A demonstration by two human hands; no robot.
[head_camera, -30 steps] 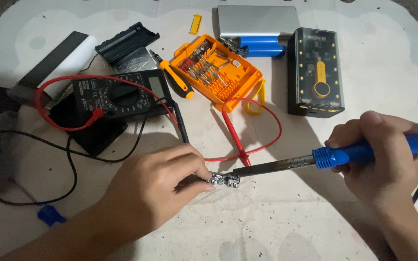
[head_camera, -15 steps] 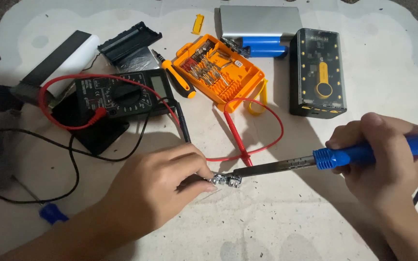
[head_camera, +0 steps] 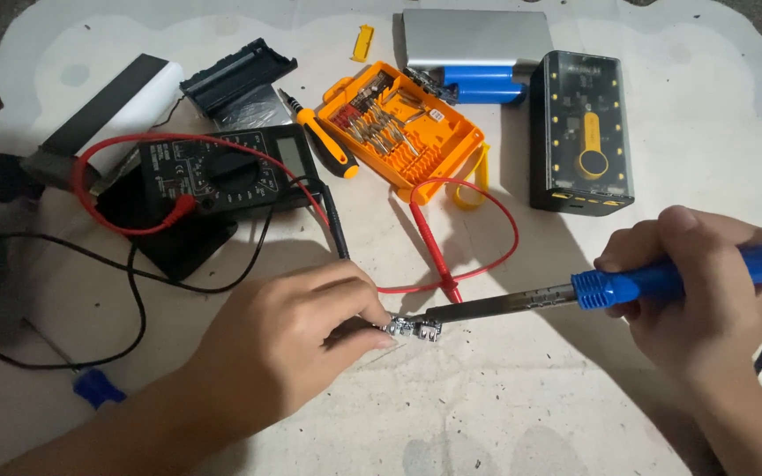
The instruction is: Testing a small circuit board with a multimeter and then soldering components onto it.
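My left hand (head_camera: 288, 339) pinches a small metal connector part (head_camera: 416, 329) against the white work sheet (head_camera: 504, 414), fingertips closed on its left end. My right hand (head_camera: 707, 291) grips the blue handle of a soldering iron (head_camera: 663, 280). Its metal shaft runs left and the tip touches the small part. The red probe lead (head_camera: 478, 264) of the multimeter loops just behind the iron's tip.
A black multimeter (head_camera: 222, 172) lies at upper left with black and red leads. An orange screwdriver bit case (head_camera: 403, 128) and a screwdriver (head_camera: 328, 145) sit in the middle. A dark power bank (head_camera: 579, 132), a silver case with blue cells (head_camera: 478, 53) and black housing parts (head_camera: 240, 75) lie behind.
The view has shifted slightly. Both hands, the iron and the small part stay in about the same places, with the tip still on the part.
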